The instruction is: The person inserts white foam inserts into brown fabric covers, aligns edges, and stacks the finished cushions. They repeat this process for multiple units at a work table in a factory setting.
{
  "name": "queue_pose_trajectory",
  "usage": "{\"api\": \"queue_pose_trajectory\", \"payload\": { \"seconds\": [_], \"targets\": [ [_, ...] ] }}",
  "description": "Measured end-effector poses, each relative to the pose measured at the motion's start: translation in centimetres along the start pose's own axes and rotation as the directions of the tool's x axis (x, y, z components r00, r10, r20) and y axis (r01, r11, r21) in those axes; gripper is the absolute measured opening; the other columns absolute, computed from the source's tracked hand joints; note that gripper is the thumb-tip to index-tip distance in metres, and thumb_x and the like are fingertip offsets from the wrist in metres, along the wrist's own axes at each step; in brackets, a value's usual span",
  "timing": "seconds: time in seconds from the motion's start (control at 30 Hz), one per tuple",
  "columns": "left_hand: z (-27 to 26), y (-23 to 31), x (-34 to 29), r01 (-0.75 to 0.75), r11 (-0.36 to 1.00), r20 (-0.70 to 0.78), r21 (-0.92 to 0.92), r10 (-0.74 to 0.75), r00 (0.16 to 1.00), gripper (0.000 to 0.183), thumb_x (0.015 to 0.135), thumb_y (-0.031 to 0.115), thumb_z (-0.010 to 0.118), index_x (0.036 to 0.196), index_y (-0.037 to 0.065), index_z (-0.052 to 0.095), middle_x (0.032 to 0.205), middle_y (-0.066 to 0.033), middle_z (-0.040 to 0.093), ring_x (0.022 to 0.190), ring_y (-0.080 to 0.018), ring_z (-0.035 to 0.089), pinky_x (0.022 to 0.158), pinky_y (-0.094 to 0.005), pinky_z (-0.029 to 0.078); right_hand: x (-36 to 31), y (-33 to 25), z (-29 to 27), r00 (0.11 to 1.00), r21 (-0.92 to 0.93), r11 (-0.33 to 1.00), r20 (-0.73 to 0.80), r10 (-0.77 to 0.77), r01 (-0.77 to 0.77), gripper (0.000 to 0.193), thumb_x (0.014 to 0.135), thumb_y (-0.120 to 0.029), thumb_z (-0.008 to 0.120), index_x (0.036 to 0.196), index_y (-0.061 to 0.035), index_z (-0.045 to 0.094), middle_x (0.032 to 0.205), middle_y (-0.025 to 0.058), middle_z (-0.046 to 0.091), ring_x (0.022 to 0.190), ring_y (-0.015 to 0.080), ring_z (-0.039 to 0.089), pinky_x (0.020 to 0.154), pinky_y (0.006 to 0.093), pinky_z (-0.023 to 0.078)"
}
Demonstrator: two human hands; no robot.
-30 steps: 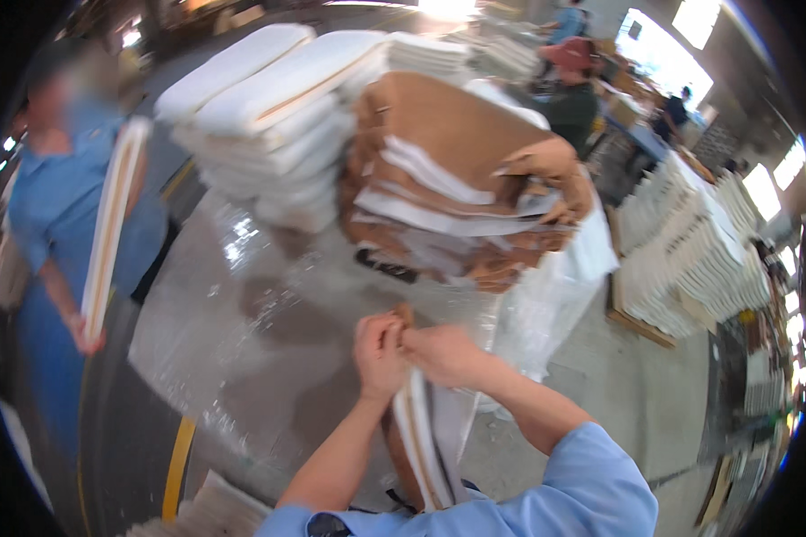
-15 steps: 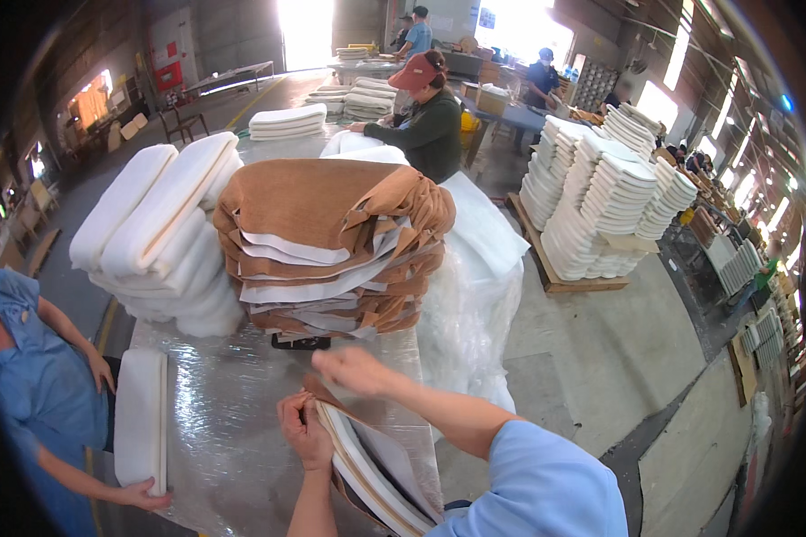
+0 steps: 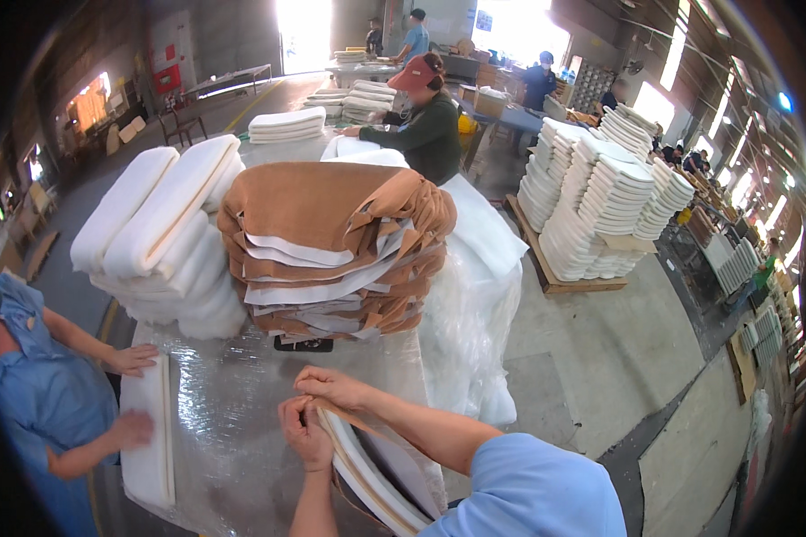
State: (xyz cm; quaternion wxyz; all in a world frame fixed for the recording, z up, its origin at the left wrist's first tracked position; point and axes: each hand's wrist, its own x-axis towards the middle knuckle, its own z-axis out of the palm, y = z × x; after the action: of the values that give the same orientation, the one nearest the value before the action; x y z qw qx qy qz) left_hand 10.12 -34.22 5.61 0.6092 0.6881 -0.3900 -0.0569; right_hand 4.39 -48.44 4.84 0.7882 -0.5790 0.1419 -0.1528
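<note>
A white foam cushion pad (image 3: 367, 461) with a tan line along its edge stands on its side near the table's front. Brown fabric with a pale backing (image 3: 401, 465) lies along its right side, partly folded open. My left hand (image 3: 306, 436) is closed at the pad's far end, on the fabric's corner. Just beyond it, my right hand (image 3: 331, 387) pinches the same brown fabric at that corner, fingers together. The fingertips of both hands nearly meet. Ahead of them sits a tall pile of brown fabric covers (image 3: 313, 206), pale backing showing between layers.
White padded cushions (image 3: 143, 210) are stacked left of the pile. At the left, a co-worker in blue (image 3: 49, 376) has both hands on another white pad (image 3: 148, 447). Clear plastic sheeting (image 3: 466, 304) hangs off the table's right side. Cushion stacks fill a pallet (image 3: 569, 282) farther right.
My right hand has come down and left from above the cushion to the fabric corner, closing on it. My left hand stays put. The co-worker's hands have moved onto the other pad.
</note>
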Motion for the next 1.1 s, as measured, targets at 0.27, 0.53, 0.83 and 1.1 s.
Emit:
{"api": "queue_pose_trajectory", "payload": {
  "seconds": [0.27,0.53,0.83,1.1],
  "targets": [
    [-8.2,2.4,-13.5,0.33,0.942,-0.244,0.067,-0.305,0.92,0.044,0.105,0.034,0.057,0.137,0.004,0.061,0.132,-0.0172,0.063,0.119,-0.0261,0.06,0.102,-0.0423,0.048,-0.5,1.2,-2.3,0.994,-0.028,1.0,-0.107,-0.001,-0.002,0.03,0.106,-0.037,0.064,0.11,-0.0077,0.067,0.096,-0.0032,0.062,0.089,0.0089,0.056,0.083,0.0273,0.048],
    [-10.2,3.9,-25.8,0.896,0.436,0.285,-0.084,-0.851,0.441,0.059,0.11,0.047,0.053,0.15,0.003,0.053,0.139,-0.0207,0.062,0.118,-0.0312,0.064,0.102,-0.0468,0.05,1.6,0.7,2.6,0.971,-0.342,0.939,-0.204,-0.122,0.046,0.038,0.101,-0.039,0.062,0.105,-0.0018,0.069,0.099,0.009,0.072,0.092,0.0193,0.065,0.086,0.0347,0.051],
    [-8.3,5.4,-24.5,0.898,0.404,0.201,-0.174,-0.878,0.434,0.057,0.11,0.048,0.053,0.148,0.006,0.058,0.137,-0.0182,0.065,0.119,-0.0316,0.063,0.103,-0.0477,0.049,-4.6,0.6,0.1,0.832,-0.417,0.907,-0.521,-0.193,-0.051,0.048,0.101,-0.048,0.064,0.12,-0.0044,0.071,0.11,0.0154,0.076,0.106,0.0292,0.071,0.095,0.0395,0.052],
    [-20.3,5.7,-20.2,0.688,0.666,-0.104,-0.286,-0.736,0.669,0.037,0.11,0.039,0.053,0.131,0.009,0.062,0.121,-0.0086,0.064,0.111,-0.0227,0.059,0.095,-0.0407,0.049,-26.7,0.0,-0.1,0.699,0.073,0.996,-0.71,0.082,-0.043,0.036,0.1,-0.038,0.074,0.11,-0.0051,0.063,0.092,0.0047,0.065,0.084,0.0122,0.059,0.073,0.0298,0.049]
  ]
}}
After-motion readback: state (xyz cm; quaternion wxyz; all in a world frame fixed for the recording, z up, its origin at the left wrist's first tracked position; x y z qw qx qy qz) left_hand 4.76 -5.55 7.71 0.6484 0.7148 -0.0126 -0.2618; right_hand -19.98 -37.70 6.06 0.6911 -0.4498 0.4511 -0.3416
